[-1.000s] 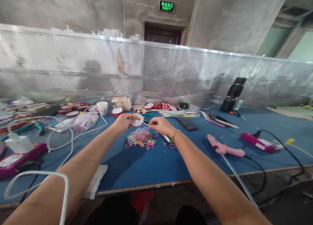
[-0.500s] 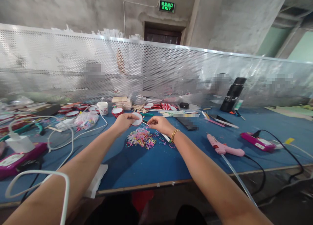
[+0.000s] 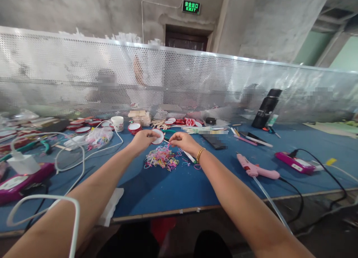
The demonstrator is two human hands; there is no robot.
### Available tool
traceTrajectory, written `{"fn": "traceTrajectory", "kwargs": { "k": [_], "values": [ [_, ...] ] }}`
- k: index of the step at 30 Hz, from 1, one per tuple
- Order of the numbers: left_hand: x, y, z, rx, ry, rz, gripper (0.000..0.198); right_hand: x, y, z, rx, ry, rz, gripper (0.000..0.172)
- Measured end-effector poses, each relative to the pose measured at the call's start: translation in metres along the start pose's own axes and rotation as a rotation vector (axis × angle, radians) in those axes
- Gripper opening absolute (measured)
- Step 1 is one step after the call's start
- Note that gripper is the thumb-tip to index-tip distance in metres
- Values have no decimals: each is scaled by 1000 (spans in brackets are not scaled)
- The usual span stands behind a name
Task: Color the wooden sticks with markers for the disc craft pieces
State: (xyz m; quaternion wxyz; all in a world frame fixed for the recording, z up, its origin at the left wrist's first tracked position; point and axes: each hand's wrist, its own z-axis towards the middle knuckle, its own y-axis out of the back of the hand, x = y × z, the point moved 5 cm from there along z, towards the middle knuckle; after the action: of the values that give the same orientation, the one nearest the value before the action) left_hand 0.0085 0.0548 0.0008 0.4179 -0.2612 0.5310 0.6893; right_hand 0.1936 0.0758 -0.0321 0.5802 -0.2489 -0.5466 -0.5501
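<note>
My left hand (image 3: 143, 139) is closed on a small round white disc with a red rim (image 3: 158, 136), held just above the blue table (image 3: 173, 187). My right hand (image 3: 181, 140) pinches something thin beside the disc; I cannot make out what it is. Right below both hands lies a heap of small coloured rubber bands (image 3: 161, 158), with a few loose bands to its right. A gold bracelet circles my right wrist.
A pink glue gun (image 3: 256, 169) with its cord lies to the right, a magenta power strip (image 3: 295, 162) beyond it. Another power strip (image 3: 16, 179) and white cables sit at left. A black flask (image 3: 266, 108), a paper cup (image 3: 117, 123) and red-rimmed lids stand before the perforated metal screen (image 3: 195, 82).
Both hands have edged slightly away from me and closer together above the rubber bands. Nothing else on the table has moved.
</note>
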Motion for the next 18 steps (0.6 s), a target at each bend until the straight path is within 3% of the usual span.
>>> {"fn": "traceTrajectory", "kwargs": {
  "k": [13, 18],
  "values": [
    [-3, -11, -4, 156, -94, 79, 29, 9, -16, -7, 3, -29, 263, 21],
    [-4, -10, -5, 144, -117, 108, 31, 12, -19, -7, 40, 9, 301, 25]
  ]
}}
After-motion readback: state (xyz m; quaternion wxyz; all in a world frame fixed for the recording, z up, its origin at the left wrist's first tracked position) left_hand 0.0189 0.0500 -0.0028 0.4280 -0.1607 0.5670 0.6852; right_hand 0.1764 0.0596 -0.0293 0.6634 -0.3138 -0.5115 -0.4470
